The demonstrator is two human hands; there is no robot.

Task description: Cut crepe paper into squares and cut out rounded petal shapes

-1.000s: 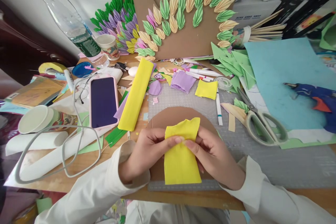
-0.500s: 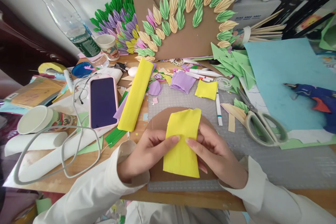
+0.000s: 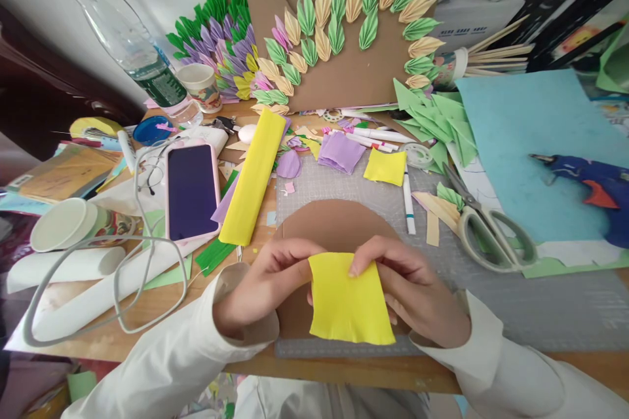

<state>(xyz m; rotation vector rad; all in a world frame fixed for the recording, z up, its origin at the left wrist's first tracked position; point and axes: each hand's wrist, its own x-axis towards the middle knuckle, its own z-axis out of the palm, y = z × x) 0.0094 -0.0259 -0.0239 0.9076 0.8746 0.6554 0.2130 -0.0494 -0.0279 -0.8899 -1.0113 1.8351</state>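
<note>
Head view showed both hands low at 6 o'clock, pinching a square of yellow crepe paper (image 3: 350, 298). The left hand (image 3: 260, 281) gripped its upper left corner between thumb and fingertips; the right hand (image 3: 413, 288) was closed on the top edge, fingers curled over the front. The sheet hung over a brown cardboard disc (image 3: 334, 222), which lay on a grey gridded cutting mat (image 3: 491, 294).

No writing could be read. The green label on the water bottle (image 3: 132, 46) at 10 o'clock was too small to make out, and the print on the paper cup (image 3: 69, 222) at 9 o'clock was blurred.

The surface was a cluttered wooden table (image 3: 147, 301). A pink-cased phone (image 3: 191, 190), its screen dark, lay at 10 o'clock just beside a folded yellow crepe strip (image 3: 253, 177). Scissors (image 3: 486, 229) sat at 2 o'clock, and a blue glue gun (image 3: 594, 186) rested on light blue paper at 3 o'clock. At 12 o'clock a cardboard panel (image 3: 354, 72) carried an arc of folded paper leaves in green, peach and purple.
</note>
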